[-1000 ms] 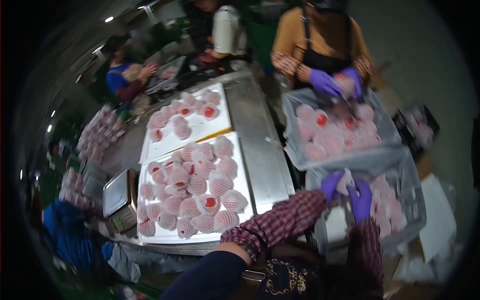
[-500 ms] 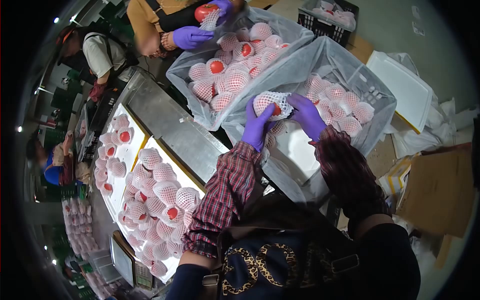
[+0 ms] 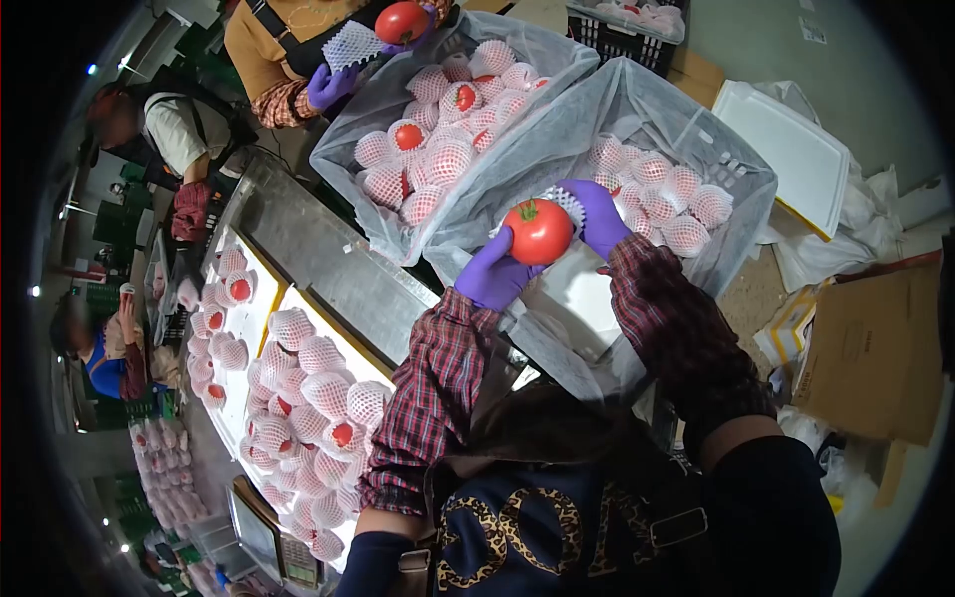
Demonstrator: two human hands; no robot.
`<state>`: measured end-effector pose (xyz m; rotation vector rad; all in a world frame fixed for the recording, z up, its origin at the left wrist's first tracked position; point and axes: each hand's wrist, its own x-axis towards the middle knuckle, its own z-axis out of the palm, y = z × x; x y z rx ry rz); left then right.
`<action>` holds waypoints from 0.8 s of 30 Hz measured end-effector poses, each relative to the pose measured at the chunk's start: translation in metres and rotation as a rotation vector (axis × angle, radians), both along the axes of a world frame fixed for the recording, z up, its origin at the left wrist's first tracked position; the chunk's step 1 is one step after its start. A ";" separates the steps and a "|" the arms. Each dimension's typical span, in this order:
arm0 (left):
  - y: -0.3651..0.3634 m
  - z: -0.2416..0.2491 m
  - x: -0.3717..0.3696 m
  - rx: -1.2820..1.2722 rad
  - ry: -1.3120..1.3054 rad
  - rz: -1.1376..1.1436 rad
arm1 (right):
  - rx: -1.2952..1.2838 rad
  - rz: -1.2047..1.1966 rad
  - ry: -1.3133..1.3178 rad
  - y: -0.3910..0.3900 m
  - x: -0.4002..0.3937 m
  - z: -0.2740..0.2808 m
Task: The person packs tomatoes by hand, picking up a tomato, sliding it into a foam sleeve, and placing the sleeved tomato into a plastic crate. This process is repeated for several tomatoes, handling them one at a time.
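A bare red tomato (image 3: 538,232) with a green stem rests in my purple-gloved left hand (image 3: 492,276), whose fingers curl round its near side. My right hand (image 3: 601,216), gloved alike, pinches a white foam net (image 3: 568,203) just behind the tomato. Both hands are over the film-lined crate (image 3: 731,254), where several foam-netted tomatoes (image 3: 652,204) lie at the far end. Beside it stands a second lined crate (image 3: 333,164), heaped with netted tomatoes (image 3: 448,157).
Across the crates, a co-worker's gloved hands (image 3: 331,88) hold another tomato (image 3: 401,22) and a foam net (image 3: 351,46). More netted tomatoes (image 3: 323,390) cover a white board at left, by a metal table (image 3: 333,254). A cardboard box (image 3: 875,358) and foam lid (image 3: 786,159) are at right.
The foam net has come off the tomato in my hands and is now in my right hand. The tomato stays in my left. The co-worker's tomato and net have moved apart.
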<state>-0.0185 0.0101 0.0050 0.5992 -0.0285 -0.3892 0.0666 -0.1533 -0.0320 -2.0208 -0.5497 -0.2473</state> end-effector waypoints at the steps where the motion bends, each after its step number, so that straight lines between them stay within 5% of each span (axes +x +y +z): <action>1: -0.001 0.003 0.002 -0.018 0.072 0.010 | 0.136 0.043 0.086 0.002 0.000 0.006; 4: 0.000 0.008 0.013 -0.082 0.214 0.024 | 0.534 0.181 0.348 0.003 0.003 0.040; 6: 0.002 0.003 0.018 -0.138 0.206 0.007 | 0.459 0.406 0.431 0.001 -0.007 0.061; 9: 0.002 -0.013 0.017 0.065 0.317 0.181 | 0.229 0.505 0.248 0.009 -0.018 0.058; 12: 0.006 -0.036 0.024 0.300 0.265 0.250 | 0.253 0.414 0.429 0.004 -0.008 0.048; 15: 0.007 -0.052 0.023 0.815 0.164 0.261 | 0.487 0.355 0.651 0.004 -0.005 0.047; 18: -0.001 -0.049 0.018 0.838 -0.082 0.361 | 0.559 0.303 0.683 0.005 -0.001 0.042; 24: -0.009 0.003 0.013 0.418 -0.116 0.183 | 0.486 0.196 0.665 0.008 -0.003 0.028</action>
